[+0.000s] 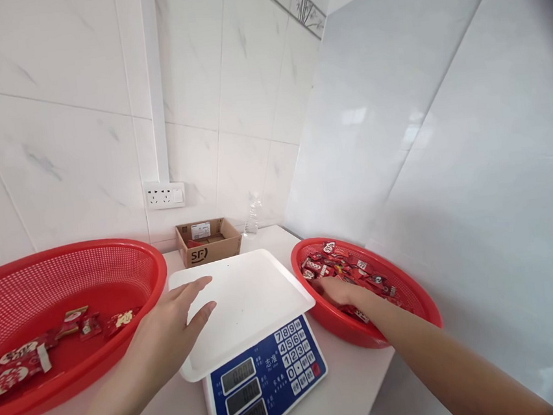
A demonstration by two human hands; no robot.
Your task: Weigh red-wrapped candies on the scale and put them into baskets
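So, the right hand (332, 291) is sunk among red packets (362, 266) in the right-hand basket (427, 307); its fingers are mostly hidden, so whether anything's pinched can't be told. The packets are jumbled, long axes pointed every which way, while the oval basket is stretched from far left to near right. The left hand (182, 314) is held loosely spread by the left edge of the scale's white pan (251, 301).

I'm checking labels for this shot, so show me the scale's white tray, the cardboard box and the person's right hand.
White tray (244, 305): head view, on its flat top.
Cardboard box (213, 250): head view, on its front wall.
Right hand (334, 290): head view, on its back.
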